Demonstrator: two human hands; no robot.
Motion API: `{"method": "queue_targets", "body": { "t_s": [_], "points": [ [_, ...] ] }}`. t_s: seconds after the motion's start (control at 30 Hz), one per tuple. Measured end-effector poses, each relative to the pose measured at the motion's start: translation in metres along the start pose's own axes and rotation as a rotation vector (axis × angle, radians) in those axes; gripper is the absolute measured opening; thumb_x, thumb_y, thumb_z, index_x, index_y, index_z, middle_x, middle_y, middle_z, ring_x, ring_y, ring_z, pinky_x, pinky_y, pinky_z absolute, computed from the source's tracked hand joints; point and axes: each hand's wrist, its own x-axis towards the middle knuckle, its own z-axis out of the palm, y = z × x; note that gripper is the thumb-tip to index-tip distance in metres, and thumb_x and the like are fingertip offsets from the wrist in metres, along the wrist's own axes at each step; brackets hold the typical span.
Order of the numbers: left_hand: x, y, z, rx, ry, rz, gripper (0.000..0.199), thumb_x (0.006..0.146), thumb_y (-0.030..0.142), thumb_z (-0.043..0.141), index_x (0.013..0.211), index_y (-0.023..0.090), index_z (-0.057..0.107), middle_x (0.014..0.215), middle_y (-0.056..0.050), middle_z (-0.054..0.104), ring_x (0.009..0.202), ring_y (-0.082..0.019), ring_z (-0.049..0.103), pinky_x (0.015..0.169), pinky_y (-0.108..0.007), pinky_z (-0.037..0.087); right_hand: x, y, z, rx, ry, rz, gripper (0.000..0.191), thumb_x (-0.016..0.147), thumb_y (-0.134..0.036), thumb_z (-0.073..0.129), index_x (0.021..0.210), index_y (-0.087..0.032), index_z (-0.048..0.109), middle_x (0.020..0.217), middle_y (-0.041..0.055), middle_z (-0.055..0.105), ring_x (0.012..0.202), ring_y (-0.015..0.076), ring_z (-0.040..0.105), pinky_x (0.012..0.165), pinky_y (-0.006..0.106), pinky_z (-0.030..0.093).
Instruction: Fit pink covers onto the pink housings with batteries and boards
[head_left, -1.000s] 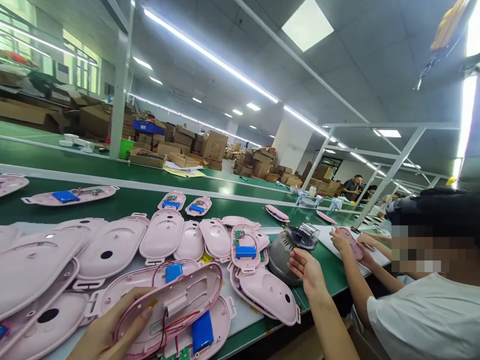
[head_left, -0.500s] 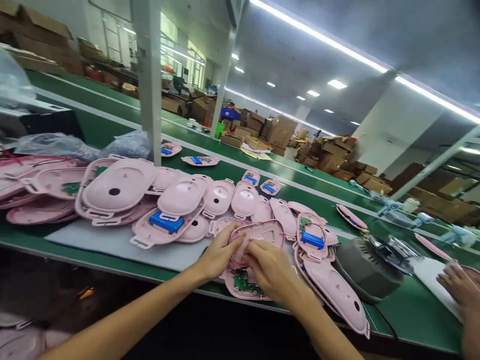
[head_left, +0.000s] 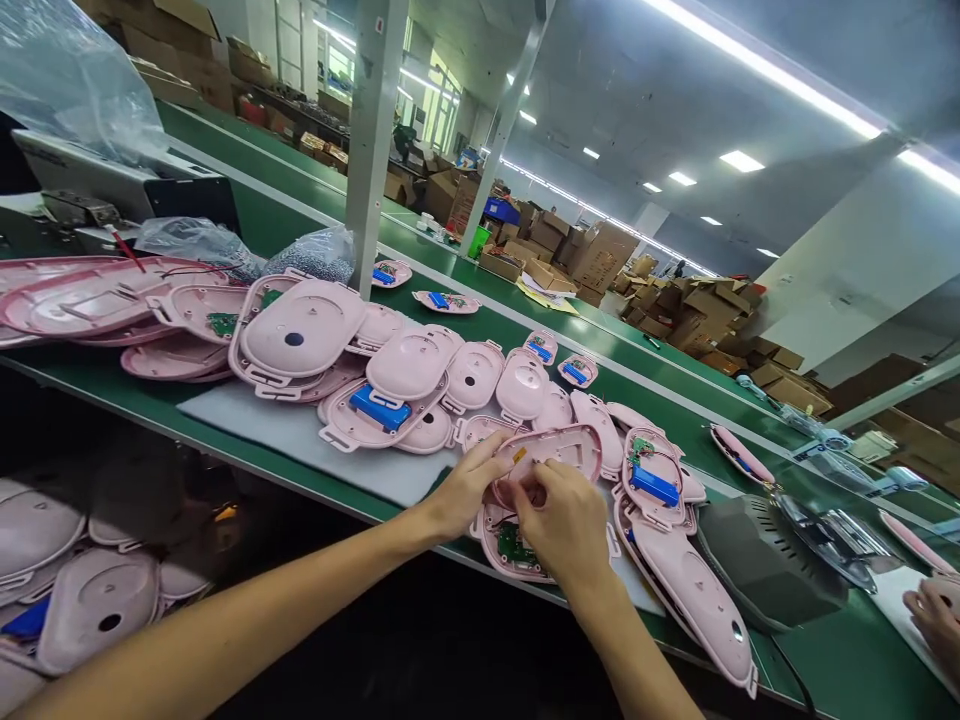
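– green worktop (head_left: 855, 652) slants across the frame. where are the hands?
– at lower centre. the left hand (head_left: 466, 487) grips the rim of a pink shell half (head_left: 574, 448); the right hand (head_left: 566, 520) curls its fingers inside it.
– pinching something?
– cannot tell; the fingers hide it.
– and around them?
– another shell (head_left: 490, 540) with a green circuit board (head_left: 514, 543) just below, more pink shells (head_left: 409, 365) leftward, a dark grey housing (head_left: 765, 560) at lower right, cardboard boxes (head_left: 600, 255) at upper centre.
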Motion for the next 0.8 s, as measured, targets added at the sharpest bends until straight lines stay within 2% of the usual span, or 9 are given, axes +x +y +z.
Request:
{"method": "queue_targets", "body": {
  "t_s": [0.13, 0.2, 0.3, 0.37, 0.5, 0.57, 0.67, 0.73, 0.8],
  "points": [
    [-0.001, 0.001, -0.003, 0.044, -0.03, 0.02, 0.056, 0.067, 0.01, 0.057, 0.122, 0.017, 0.048, 0.103, -0.002, 0.06, 0.088, -0.014, 0.055, 0.074, -0.02, 0.045, 0.001, 0.017, -0.009, 0.123, 0.1, 0.131, 0.031, 0.075, -0.041, 0.073, 0.071, -0.018, 0.053, 0.07, -0.0011, 0.055, 0.063, 0.0129, 0.05, 0.06, 0.027, 0.036],
    [-0.003, 0.002, -0.007, 0.185, -0.082, 0.069, 0.054, 0.071, 0.011, 0.056, 0.124, 0.017, 0.048, 0.106, -0.003, 0.061, 0.094, -0.016, 0.056, 0.08, -0.023, 0.046, -0.001, 0.026, -0.026, 0.167, 0.162, 0.103, 0.032, 0.073, -0.043, 0.074, 0.077, -0.018, 0.054, 0.075, -0.0001, 0.056, 0.065, 0.0134, 0.052, 0.061, 0.026, 0.039],
    [-0.006, 0.007, -0.013, 0.491, -0.181, 0.138, 0.046, 0.077, 0.01, 0.05, 0.122, 0.021, 0.052, 0.101, 0.0, 0.062, 0.087, -0.014, 0.057, 0.075, -0.021, 0.046, -0.007, 0.036, -0.065, 0.002, 0.346, 0.001, 0.031, 0.076, -0.043, 0.071, 0.09, -0.018, 0.058, 0.09, 0.006, 0.059, 0.08, 0.0187, 0.057, 0.07, 0.03, 0.045],
    [-0.008, 0.015, -0.016, 0.652, -0.315, 0.179, 0.049, 0.079, 0.006, 0.046, 0.123, 0.024, 0.053, 0.106, 0.001, 0.064, 0.091, -0.013, 0.06, 0.079, -0.02, 0.047, -0.014, 0.036, -0.086, -0.11, 0.215, -0.073, 0.038, 0.079, -0.042, 0.067, 0.109, -0.02, 0.059, 0.113, 0.0094, 0.058, 0.101, 0.0227, 0.057, 0.085, 0.035, 0.047],
    [-0.013, 0.038, -0.015, 0.967, -0.672, 0.319, 0.056, 0.079, 0.001, 0.043, 0.128, 0.028, 0.05, 0.142, -0.001, 0.047, 0.132, -0.017, 0.042, 0.114, -0.031, 0.032, -0.019, 0.026, -0.086, -0.091, -0.59, -0.083, 0.104, 0.063, -0.057, 0.075, 0.148, -0.016, 0.03, 0.152, 0.0126, 0.027, 0.138, 0.031, 0.029, 0.111, 0.044, 0.032],
    [-0.015, 0.048, -0.014, 1.124, -0.748, 0.36, 0.06, 0.073, 0.002, 0.048, 0.129, 0.026, 0.047, 0.147, -0.004, 0.038, 0.14, -0.02, 0.03, 0.12, -0.039, 0.023, -0.015, 0.023, -0.072, -0.054, -0.84, -0.055, 0.122, 0.058, -0.056, 0.077, 0.151, -0.008, 0.016, 0.156, 0.0157, 0.012, 0.143, 0.0334, 0.014, 0.117, 0.046, 0.021],
    [-0.018, 0.051, -0.018, 1.251, -0.744, 0.302, 0.076, 0.062, 0.007, 0.059, 0.133, 0.026, 0.04, 0.151, -0.008, 0.029, 0.141, -0.025, 0.026, 0.118, -0.046, 0.027, -0.009, 0.027, -0.05, -0.04, -0.879, -0.108, 0.109, 0.064, -0.039, 0.069, 0.151, -0.004, 0.013, 0.155, 0.0165, 0.01, 0.143, 0.0331, 0.013, 0.118, 0.047, 0.018],
    [-0.019, 0.045, -0.026, 1.32, -0.707, 0.308, 0.086, 0.06, 0.011, 0.062, 0.139, 0.028, 0.033, 0.154, -0.008, 0.023, 0.142, -0.03, 0.025, 0.115, -0.05, 0.031, -0.007, 0.039, -0.034, -0.069, -0.769, -0.193, 0.105, 0.065, -0.043, 0.068, 0.149, -0.003, 0.021, 0.153, 0.0192, 0.02, 0.139, 0.0372, 0.024, 0.114, 0.051, 0.026],
    [-0.019, 0.036, -0.035, 1.394, -0.675, 0.446, 0.087, 0.068, 0.024, 0.066, 0.144, 0.028, 0.025, 0.155, -0.009, 0.021, 0.142, -0.032, 0.024, 0.112, -0.055, 0.033, -0.01, 0.054, -0.015, -0.137, -0.608, -0.339, 0.098, 0.068, -0.048, 0.068, 0.144, 0.0, 0.032, 0.144, 0.0225, 0.038, 0.129, 0.0401, 0.041, 0.106, 0.055, 0.038]
  ]
}}
